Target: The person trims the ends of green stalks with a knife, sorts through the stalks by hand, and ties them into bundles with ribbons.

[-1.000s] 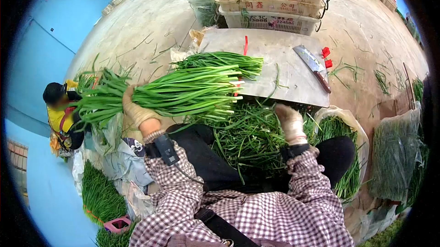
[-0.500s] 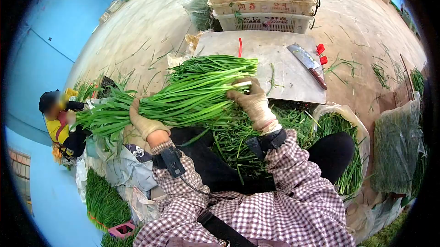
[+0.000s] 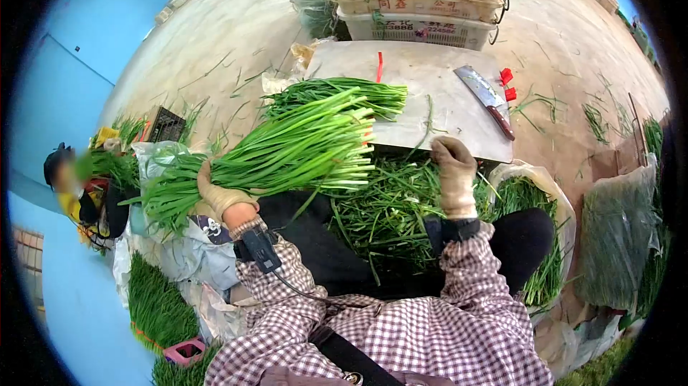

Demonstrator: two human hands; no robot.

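My left hand, in a tan glove, is closed round a large bunch of garlic chives. Its leafy ends droop to the left and its pale stem ends point right. My right hand, also gloved, hovers by the front edge of the pale board, apart from the bunch. Its fingers are curled in, and whatever they may hold is hidden. Another bunch of chives lies on the board's left part. A cleaver with a wooden handle rests on the right side.
Loose chive leaves are heaped in front of me. Stacked white crates stand behind the board. At right are a lined container of greens and a plastic-wrapped bundle. Another person sits at left; tied chives lie nearer.
My right hand has let go of the chives' stem ends and moved right, its fingers now curled. The left hand keeps its hold, and the bunch's stem ends have spread and tilted.
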